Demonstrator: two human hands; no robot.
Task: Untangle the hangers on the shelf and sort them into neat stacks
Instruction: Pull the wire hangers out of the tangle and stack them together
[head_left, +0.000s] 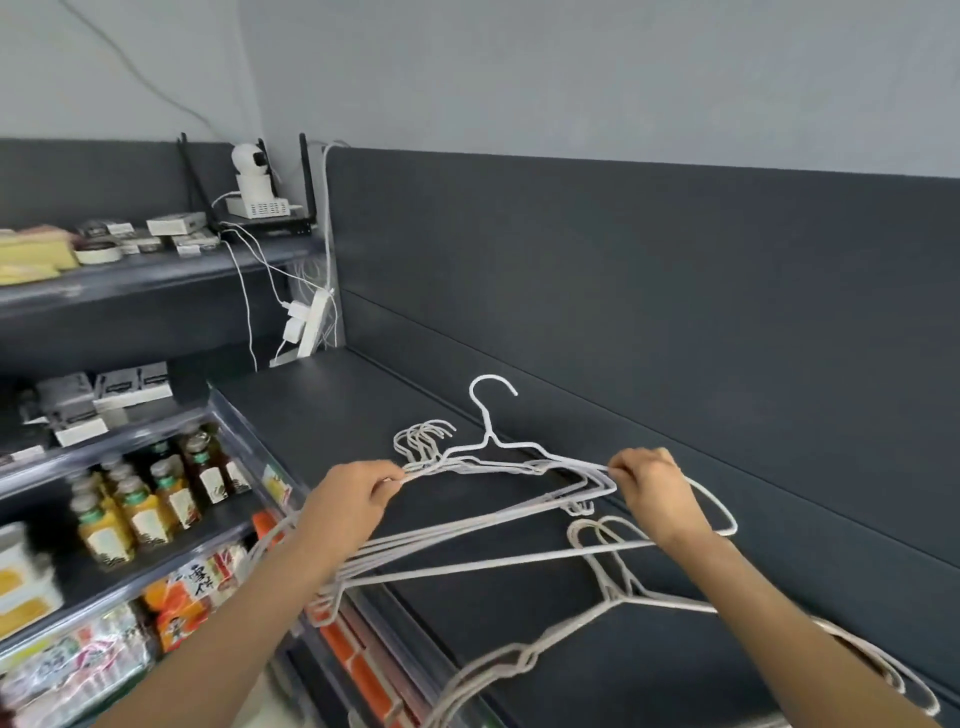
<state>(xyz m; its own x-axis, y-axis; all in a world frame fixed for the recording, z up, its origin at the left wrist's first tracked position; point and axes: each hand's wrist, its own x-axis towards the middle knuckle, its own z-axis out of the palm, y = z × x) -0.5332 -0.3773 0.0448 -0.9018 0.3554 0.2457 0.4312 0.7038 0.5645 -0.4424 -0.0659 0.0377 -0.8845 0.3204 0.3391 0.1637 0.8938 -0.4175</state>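
Dark grey shelf (322, 410) in some shop. Left hand (353, 499) has its fingers curled round one end of a white wire hanger bunch (488, 464) just above the shelf, and right hand (654, 488) pinches the other end. Second hanger pile (613, 603) lies closer to me.

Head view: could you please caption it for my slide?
The left hand and right hand grip opposite ends of a bundle of white wire hangers over a dark shelf.

dark shelf (337, 410), white wire hangers (616, 603) atop
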